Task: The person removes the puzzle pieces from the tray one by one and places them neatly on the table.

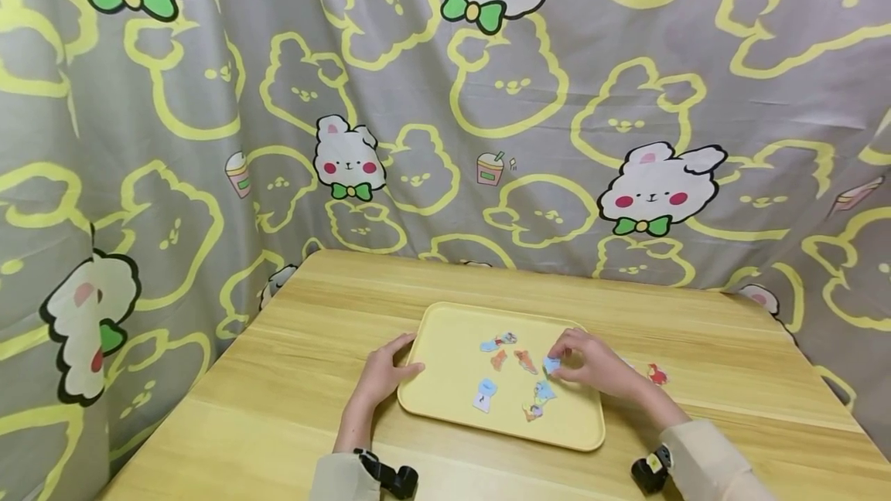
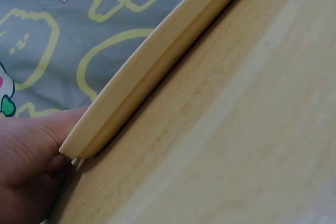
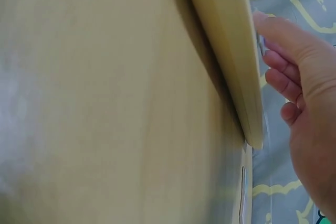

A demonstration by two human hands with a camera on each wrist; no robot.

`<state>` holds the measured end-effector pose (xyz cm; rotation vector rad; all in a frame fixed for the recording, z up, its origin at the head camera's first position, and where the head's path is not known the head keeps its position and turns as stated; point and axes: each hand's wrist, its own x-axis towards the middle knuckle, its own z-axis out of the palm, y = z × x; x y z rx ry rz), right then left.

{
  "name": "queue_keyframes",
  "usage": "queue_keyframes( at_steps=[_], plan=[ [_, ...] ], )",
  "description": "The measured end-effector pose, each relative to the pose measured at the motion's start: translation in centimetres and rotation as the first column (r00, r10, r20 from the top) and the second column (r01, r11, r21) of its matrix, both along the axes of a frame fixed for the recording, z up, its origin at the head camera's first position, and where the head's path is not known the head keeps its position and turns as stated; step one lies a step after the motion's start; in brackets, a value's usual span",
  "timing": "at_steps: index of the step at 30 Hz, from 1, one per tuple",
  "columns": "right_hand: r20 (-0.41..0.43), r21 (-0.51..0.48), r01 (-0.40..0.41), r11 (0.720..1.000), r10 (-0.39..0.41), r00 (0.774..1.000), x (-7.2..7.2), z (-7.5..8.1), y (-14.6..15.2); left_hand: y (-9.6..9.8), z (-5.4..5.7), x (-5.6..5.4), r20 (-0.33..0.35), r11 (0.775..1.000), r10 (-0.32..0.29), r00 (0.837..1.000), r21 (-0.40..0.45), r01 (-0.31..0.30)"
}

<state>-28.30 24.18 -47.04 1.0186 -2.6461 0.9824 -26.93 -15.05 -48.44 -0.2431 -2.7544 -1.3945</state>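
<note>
A yellow tray [image 1: 445,424] lies on the wooden table, with small cut-out picture pieces on it. At its left edge, my left hand [image 1: 380,371] grips the rim, thumb over the inside. The left wrist view also shows that hand [image 2: 26,161] at the tray's rim [image 2: 131,72]. Over the tray's right part, my right hand [image 1: 592,362] pinches a light-blue piece [image 1: 551,365] between thumb and fingers. Nearby lie an orange piece [image 1: 525,362], a smaller orange piece [image 1: 498,359], joined blue pieces [image 1: 490,345], a blue-and-white piece [image 1: 483,396] and a blue-green cluster [image 1: 543,390].
A red piece [image 1: 657,374] lies on the table [image 1: 731,377] to the right of the tray, partly behind the right forearm. A grey curtain [image 1: 418,99] with rabbit prints hangs behind and beside the table. Each wrist wears a black camera [image 1: 650,472].
</note>
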Motion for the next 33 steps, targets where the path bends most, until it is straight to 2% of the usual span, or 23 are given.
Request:
queue_keyframes(
  at_steps=[6, 14, 21, 33],
  plan=[
    [0.007, -0.107, 0.019, 0.994, -0.018, 1.0, 0.2, -0.1, 0.2, 0.0, -0.1, 0.1, -0.002, 1.0, 0.0, 1.0, 0.005, 0.0],
    [0.029, -0.198, 0.101, 0.975, -0.097, 0.995, 0.6, 0.0, 0.4, 0.2, 0.1, 0.1, -0.007, 1.0, 0.002, 1.0, -0.001, -0.002],
    [0.029, -0.209, 0.142, 0.968, -0.139, 0.99, 0.9, 0.1, 0.6, 0.3, 0.2, 0.1, 0.002, 1.0, 0.006, 1.0, 0.001, -0.006],
    [0.001, -0.207, 0.154, 0.966, -0.157, 0.988, 1.2, 0.1, 2.3, 0.1, 0.1, 0.0, 0.012, 1.0, 0.012, 1.0, 0.007, -0.012]
  ],
)
